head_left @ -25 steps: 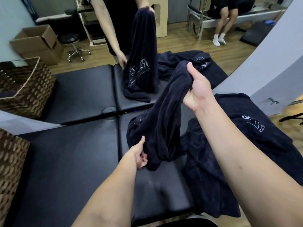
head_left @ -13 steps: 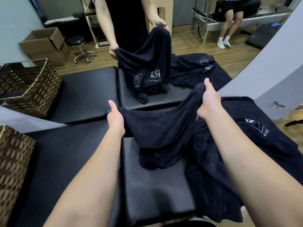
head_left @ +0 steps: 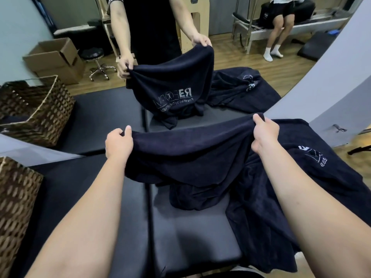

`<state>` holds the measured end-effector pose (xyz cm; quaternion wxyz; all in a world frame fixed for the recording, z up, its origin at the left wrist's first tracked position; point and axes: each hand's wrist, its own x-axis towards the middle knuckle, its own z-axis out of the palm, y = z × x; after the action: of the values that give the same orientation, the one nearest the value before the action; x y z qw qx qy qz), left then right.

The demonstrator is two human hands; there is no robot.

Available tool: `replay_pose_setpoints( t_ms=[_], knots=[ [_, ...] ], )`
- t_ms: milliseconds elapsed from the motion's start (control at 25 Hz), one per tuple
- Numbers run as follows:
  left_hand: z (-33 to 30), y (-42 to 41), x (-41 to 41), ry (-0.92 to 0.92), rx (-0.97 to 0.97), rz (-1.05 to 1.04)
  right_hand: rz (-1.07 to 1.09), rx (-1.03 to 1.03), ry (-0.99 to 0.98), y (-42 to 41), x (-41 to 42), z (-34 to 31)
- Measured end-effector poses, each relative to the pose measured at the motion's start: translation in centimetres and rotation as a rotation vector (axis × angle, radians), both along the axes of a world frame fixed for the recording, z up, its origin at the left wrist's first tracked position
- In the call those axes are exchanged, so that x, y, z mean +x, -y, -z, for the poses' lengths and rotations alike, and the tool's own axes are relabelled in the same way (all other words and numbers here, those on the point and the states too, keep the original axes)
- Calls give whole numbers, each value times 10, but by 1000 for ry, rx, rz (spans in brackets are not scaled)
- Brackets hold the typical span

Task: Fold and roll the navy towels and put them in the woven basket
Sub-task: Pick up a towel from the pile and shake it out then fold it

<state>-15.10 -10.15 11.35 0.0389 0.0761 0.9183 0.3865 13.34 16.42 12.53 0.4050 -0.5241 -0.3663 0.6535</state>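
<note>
Your left hand (head_left: 118, 142) grips one top corner of a navy towel (head_left: 186, 155), fingers curled over the edge, thumb up. Your right hand (head_left: 264, 136) pinches the other corner, fingers wrapped over the hem. Towel hangs stretched btwn both hands, lifted off the table (head_left: 190, 233), w/ its lower part sagging and bunched on the black pad.

Just right of it, under your right forearm, a pile of towels (head_left: 321, 177) lies spread over the table edge, white logo showing near the top.

Basket (head_left: 16, 205) sits at far left, touching the table's left side, well apart from the held towel; can't see inside it.

Straight ahead is a mirror (head_left: 313, 101): it shows a person in black holding the same towel by both corners, printed logo reversed, plus a second view of the basket, w/ something dark inside. Behind, in the reflection: cardboard box (head_left: 54, 59), stool (head_left: 96, 61), a seated person on a bench at top right.
</note>
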Motion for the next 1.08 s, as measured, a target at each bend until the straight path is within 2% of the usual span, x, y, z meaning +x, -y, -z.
replay_pose_setpoints(
  t_ms=[40, 120, 160, 200, 320, 480, 720, 920, 1080],
  knots=[
    [-3, -1, -3, 112, 93, 3, 6, 4, -5, -1, 0, 2],
    [-8, -1, -3, 491, 239, 8, -22, -2, -16, 0, -1, 2],
    [-5, 1, 0, 688, 220, 26, -38, -7, -3, 0, -2, 4],
    [2, 5, 4, 806, 136, 64, -51, -7, 0, 1, -2, 8],
    [47, 28, 20, 887, -104, 126, -61, -59, -18, 4, -1, 14],
    [91, 53, 56, 1054, -152, 170, -34, -76, 14, 5, 1, 17],
    [79, 42, 59, 1083, 349, 7, -48, -75, 31, 12, -2, 28],
    [66, 24, 49, 855, 441, 49, -70, -81, 18, 10, 0, 31],
    [37, 7, 29, 582, 373, 72, -132, -64, 47, 11, -1, 21]
  ],
)
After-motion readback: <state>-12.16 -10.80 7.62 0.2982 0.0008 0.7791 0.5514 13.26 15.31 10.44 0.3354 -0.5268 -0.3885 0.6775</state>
